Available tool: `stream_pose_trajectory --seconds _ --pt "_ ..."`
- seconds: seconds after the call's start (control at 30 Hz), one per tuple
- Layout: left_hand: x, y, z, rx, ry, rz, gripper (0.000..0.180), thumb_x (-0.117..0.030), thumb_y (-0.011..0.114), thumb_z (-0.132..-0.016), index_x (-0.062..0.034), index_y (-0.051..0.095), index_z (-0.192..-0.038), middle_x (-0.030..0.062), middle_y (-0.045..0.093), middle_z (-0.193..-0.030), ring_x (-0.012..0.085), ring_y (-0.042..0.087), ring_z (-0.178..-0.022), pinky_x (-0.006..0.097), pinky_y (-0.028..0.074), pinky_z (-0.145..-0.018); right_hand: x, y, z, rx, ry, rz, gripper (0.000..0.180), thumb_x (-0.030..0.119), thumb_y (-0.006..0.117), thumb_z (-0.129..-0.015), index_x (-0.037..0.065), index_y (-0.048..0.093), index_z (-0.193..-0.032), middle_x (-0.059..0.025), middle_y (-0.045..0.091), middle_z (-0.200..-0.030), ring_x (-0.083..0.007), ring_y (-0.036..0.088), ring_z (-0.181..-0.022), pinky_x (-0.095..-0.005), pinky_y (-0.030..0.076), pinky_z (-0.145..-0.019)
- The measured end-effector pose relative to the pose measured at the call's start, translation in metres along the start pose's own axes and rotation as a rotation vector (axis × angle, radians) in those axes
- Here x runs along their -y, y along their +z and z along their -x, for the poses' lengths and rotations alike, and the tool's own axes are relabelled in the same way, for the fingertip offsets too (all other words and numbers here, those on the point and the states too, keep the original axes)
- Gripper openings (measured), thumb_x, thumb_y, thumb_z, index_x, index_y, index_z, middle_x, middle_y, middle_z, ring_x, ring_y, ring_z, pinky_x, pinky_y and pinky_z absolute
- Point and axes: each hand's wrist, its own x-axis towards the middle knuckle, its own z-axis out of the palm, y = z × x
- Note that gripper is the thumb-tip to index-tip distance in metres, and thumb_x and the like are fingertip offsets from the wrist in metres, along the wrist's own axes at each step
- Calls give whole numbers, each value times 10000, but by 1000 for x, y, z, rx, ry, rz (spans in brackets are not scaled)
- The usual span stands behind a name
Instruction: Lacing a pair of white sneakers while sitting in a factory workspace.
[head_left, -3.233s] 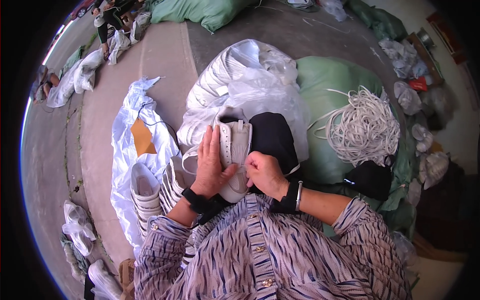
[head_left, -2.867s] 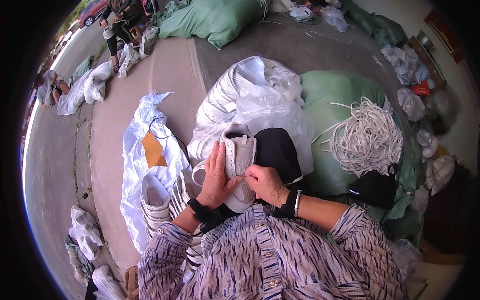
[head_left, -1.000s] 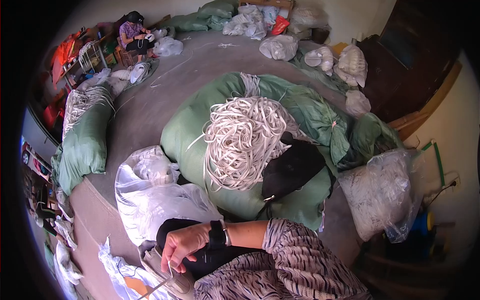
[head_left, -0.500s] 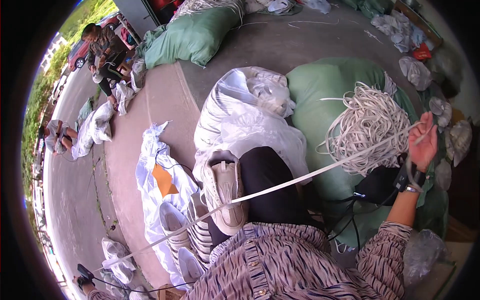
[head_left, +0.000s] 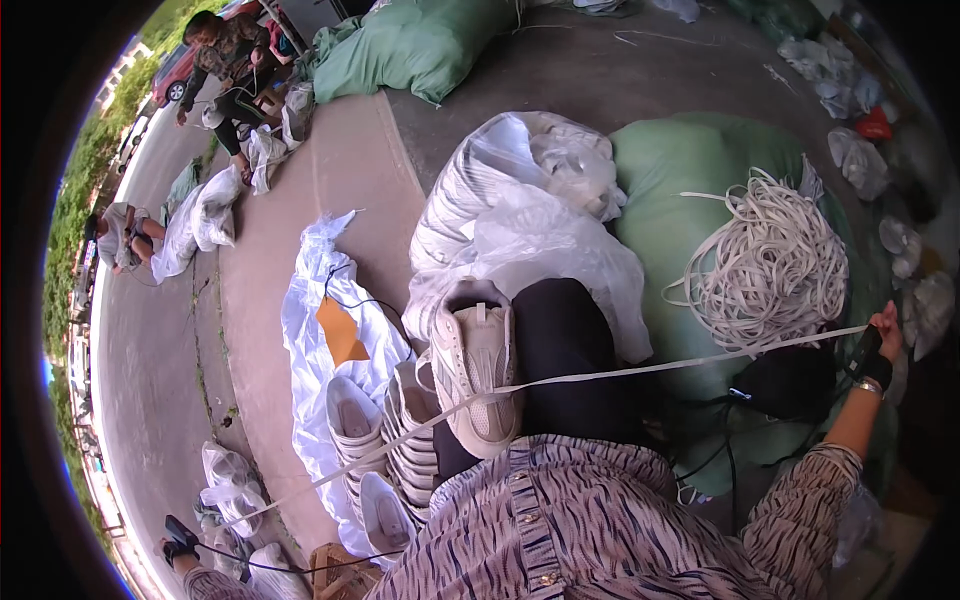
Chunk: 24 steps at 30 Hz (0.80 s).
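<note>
A bulging green sack [head_left: 655, 235] of woven plastic fills the right of the middle ground. Beside it slumps a clear plastic bag [head_left: 560, 245], thin and creased, with pale, ribbed contents. To the left, a white plastic sheet [head_left: 308, 290] lies crumpled and glossy on the floor, a frayed tip at its far end. On the sack sits a loose tangle of laces [head_left: 765, 270], flat, off-white and looped. Nested shoes [head_left: 355, 425] stand in curved stacks at the person's left.

A single beige shoe [head_left: 478, 375], mesh at its rounded toe, rests on the person's lap against the black trouser leg [head_left: 565, 350], toe toward the body. The right hand [head_left: 886, 330] is at far right, its fingers bent around the end of a flat fabric lace [head_left: 600, 373]. The left hand [head_left: 178, 548] is small at the lower left rim; whether its fingers grip cannot be told. The lace runs between the two sides, crossing over the shoe's forepart. An angular orange card [head_left: 342, 332] lies on the sheet.

Compared with half a second earlier, the right hand is lower and farther out, and the lace slopes less steeply; the shoe stays on the lap.
</note>
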Motion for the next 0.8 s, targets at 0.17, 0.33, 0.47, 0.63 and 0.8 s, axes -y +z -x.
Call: stream_pose_trajectory --seconds 0.17,0.33,0.47,0.63,0.8 --pt "49 146 -63 196 -31 -74 525 -385 353 -894 -62 414 -1304 163 406 -1350 280 459 -1205 420 427 -946 -147 285 46 -190 117 364 400 39 558 -834 -27 467 -1218 -127 651 -908 -54 427 -518 -189 323 -446" --pt "220 340 -16 998 -439 -227 337 -314 434 -912 -64 573 -1091 25 620 -705 92 551 -482 234 476 -420 -285 422 153 542 481 632 340 85 526 -871 -12 456 -1189 -123 659 -859 -145 638 -636 -243 479 -510" --pt "274 398 154 1123 68 -665 283 -320 517 -918 -73 623 -831 -50 423 -461 31 305 -338 206 214 -303 -338 471 211 923 -27 871 73 46 517 -813 -2 546 -860 -174 621 -708 -312 629 -638 -389 483 -579" --pt "315 446 196 1368 451 -853 240 -42 540 -851 46 580 -1071 90 638 -700 105 574 -535 249 454 -500 -325 447 235 970 -76 1216 32 64 529 -793 39 548 -800 -158 599 -672 -342 622 -679 -430 488 -579" --pt "309 452 194 1306 526 -1014 190 -73 519 -858 43 596 -987 88 627 -663 120 592 -519 247 461 -497 -320 443 245 983 57 1168 89 140 599 -783 52 592 -777 -150 609 -681 -340 617 -678 -431 479 -593"
